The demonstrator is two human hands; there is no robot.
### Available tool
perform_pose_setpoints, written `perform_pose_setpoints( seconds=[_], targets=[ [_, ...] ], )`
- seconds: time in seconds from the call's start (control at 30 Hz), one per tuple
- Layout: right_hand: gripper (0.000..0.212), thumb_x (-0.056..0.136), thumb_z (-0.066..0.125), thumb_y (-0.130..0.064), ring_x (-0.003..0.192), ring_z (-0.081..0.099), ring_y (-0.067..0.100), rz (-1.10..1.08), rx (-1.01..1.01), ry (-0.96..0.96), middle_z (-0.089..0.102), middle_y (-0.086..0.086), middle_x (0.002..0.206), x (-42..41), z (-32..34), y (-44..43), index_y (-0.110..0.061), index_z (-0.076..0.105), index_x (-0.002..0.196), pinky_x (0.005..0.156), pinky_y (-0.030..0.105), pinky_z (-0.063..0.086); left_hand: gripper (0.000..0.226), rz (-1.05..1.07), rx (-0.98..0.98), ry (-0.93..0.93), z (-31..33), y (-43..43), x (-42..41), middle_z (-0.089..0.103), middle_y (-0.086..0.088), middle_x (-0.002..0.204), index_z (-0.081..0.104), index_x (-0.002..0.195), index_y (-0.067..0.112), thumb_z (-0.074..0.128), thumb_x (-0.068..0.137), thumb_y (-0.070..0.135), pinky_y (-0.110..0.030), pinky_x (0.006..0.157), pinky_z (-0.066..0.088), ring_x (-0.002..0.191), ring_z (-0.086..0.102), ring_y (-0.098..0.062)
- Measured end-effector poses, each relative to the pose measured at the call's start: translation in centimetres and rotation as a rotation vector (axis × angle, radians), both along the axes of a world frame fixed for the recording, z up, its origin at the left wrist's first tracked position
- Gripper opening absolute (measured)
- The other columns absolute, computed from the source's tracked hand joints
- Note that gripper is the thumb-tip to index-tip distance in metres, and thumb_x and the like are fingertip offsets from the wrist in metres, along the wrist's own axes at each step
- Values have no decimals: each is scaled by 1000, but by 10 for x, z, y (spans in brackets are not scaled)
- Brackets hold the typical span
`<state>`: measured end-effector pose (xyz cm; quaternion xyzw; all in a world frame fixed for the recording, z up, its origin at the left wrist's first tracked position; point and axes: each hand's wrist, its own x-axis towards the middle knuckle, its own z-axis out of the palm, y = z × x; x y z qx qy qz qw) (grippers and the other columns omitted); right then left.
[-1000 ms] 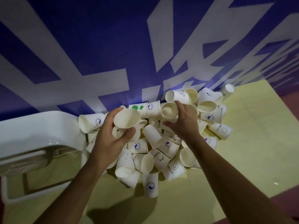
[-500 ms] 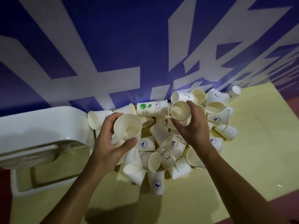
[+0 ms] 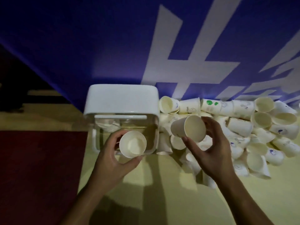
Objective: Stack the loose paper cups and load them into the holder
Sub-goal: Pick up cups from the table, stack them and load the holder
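Left hand point(image 3: 112, 161) grips one upright paper cup point(image 3: 132, 144) over the clear holder point(image 3: 121, 111); right hand point(image 3: 212, 153) grips a tilted cup point(image 3: 189, 128) beside the loose pile point(image 3: 253, 135).

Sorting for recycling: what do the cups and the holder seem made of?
The cup in the left hand looks like matte cream paper: dull, thin-walled. The holder's lid seems smooth white plastic; its body probably clear plastic, since stacked cups show through.
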<state>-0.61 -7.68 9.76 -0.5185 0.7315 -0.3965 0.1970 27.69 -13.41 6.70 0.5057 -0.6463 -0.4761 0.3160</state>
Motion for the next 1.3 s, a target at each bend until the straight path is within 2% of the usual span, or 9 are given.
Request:
perform_pose_setpoints(
  seconds=[0.13,0.3,0.43,0.53,0.6,0.73,0.9,1.17,1.3],
  targets=[
    [69,73,85,-46,110,57,-12,133,-8,-46,52,-45,119,64,-10,-15,-39,47,131,86,4,43,78,82,0,-39,-16,-3,59,62,15,129,54,134,27,86,65,45,-15,89,48,117,61,-10],
    [70,73,86,-52,111,63,3,212,19,-77,61,-29,122,114,-21,-29,-29,53,130,90,21,51,75,121,-6,-88,-37,-12,98,63,16,129,56,135,27,95,70,21,-12,90,44,117,59,-6],
    [74,72,87,-56,110,63,4,220,52,-64,62,-21,125,133,-25,-33,-30,52,131,90,15,49,75,158,-25,-115,-48,-25,103,61,18,128,56,133,24,95,70,19,-3,86,40,115,55,7],
    [72,72,83,-57,110,62,-1,213,62,-46,59,-30,125,138,-28,-32,-32,51,132,89,9,46,71,158,-32,-149,-55,-33,98,59,25,118,55,125,30,95,68,17,-1,82,39,108,53,16],
    [71,72,83,-58,110,61,-3,206,77,-46,58,-34,123,139,-31,-30,-35,51,132,88,8,45,69,132,-18,-206,-62,-39,95,59,26,116,54,122,37,94,68,25,-5,81,42,107,55,14],
    [71,73,86,-55,111,61,-1,193,121,-52,59,-32,122,142,-39,-30,-35,51,132,87,9,45,75,62,85,-356,-86,-56,88,62,15,124,52,130,35,90,67,42,-34,85,54,108,62,-11],
    [71,73,87,-52,105,60,-1,188,164,-31,57,-34,115,151,-63,-38,-33,50,130,86,19,51,81,-68,182,-519,-99,-72,77,60,-1,133,45,141,24,88,75,44,-39,90,53,118,60,-24],
    [69,76,89,-47,104,61,7,198,158,-89,60,-20,114,170,-87,-55,-26,50,129,86,29,55,96,-98,236,-483,-101,-75,78,57,3,138,44,143,26,95,65,46,-41,99,52,126,56,-20],
    [71,77,87,-48,113,61,13,197,117,-134,61,-15,123,185,-88,-65,-25,50,133,91,35,55,84,-61,261,-396,-96,-75,90,63,11,121,48,138,28,94,68,30,-32,85,56,111,65,-13]
  ],
)
